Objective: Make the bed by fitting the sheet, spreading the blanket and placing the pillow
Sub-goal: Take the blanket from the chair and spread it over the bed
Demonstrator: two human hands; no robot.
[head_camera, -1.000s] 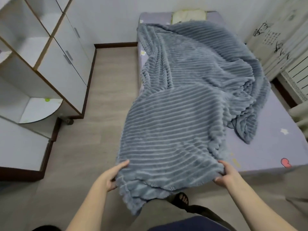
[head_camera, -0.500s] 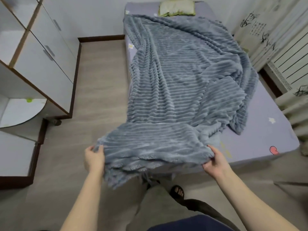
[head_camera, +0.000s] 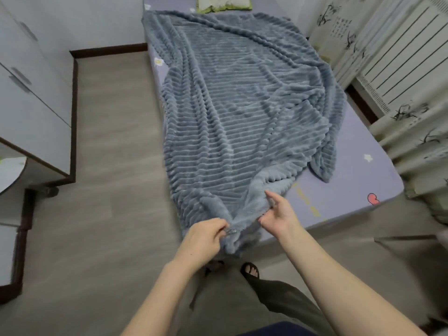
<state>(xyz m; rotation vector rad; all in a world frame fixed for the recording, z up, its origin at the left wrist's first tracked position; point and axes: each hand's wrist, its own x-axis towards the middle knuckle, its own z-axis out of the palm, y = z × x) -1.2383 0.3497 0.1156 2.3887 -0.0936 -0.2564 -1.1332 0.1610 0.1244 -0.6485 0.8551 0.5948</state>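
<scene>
Blue-grey ribbed plush blanket [head_camera: 242,112], held wide half a second ago, is now gathered at the bed's foot: pinched by the left hand [head_camera: 206,238], loosely fingered by the right hand [head_camera: 278,214]. Spreading is judged unfinished; lilac fitted sheet [head_camera: 351,180] is left bare rightward. Open wooden floor [head_camera: 116,166] is offered leftward.

Pale wood-grain laminate floor [head_camera: 114,146] beside the bed; white cabinet with flat drawer fronts and slim grey handles [head_camera: 31,98] at left, on a dark brown plinth; dark brown skirting board [head_camera: 109,50] along the white far wall; cream curtain printed with black ink bamboo [head_camera: 412,132] at right; white ribbed radiator [head_camera: 407,57] behind it; black open-toed sandal [head_camera: 251,270] on the floor near the bed's foot
</scene>
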